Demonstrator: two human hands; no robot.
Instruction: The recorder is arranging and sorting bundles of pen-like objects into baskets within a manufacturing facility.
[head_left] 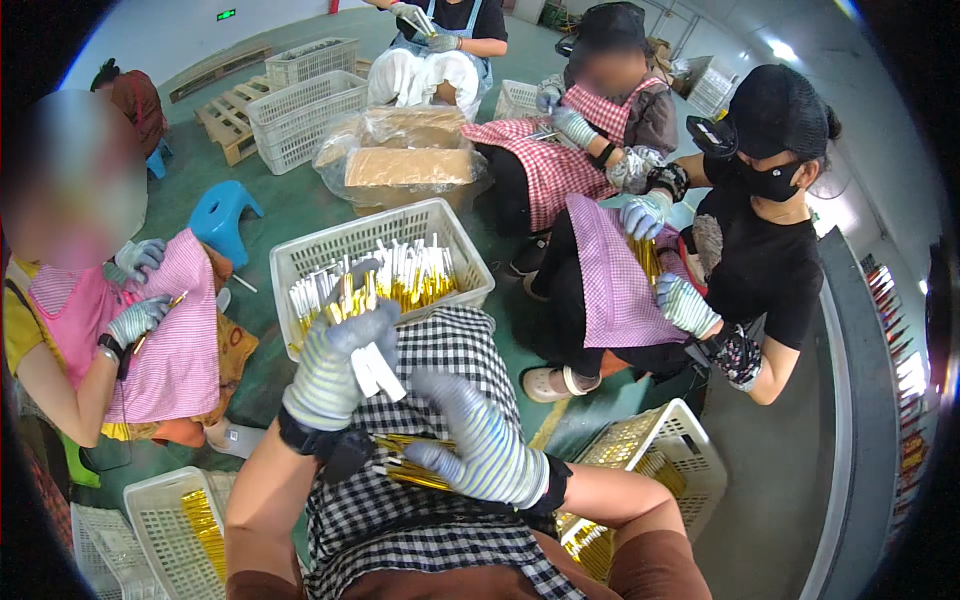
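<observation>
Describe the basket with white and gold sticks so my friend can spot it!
Start at the black-and-white checked apron nearest the camera. Just beyond it and the person's left hand sits a white basket. Its sticks show lots of white ends above gold, unlike the side baskets left and right of the apron, whose sticks look gold.

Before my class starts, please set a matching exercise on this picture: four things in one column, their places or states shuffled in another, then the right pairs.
Things
1. Left hand in a pale striped glove
2. Blue plastic stool
3. Open brown cardboard box
4. Black-and-white checked cloth

Places and states
A. Wrapped around its rim with clear plastic film
B. Over the lap, under slim gold sticks
C. Gripping slim white-and-gold sticks
D. Left of a white plastic crate

Pairs: 1-C, 2-D, 3-A, 4-B.
</observation>
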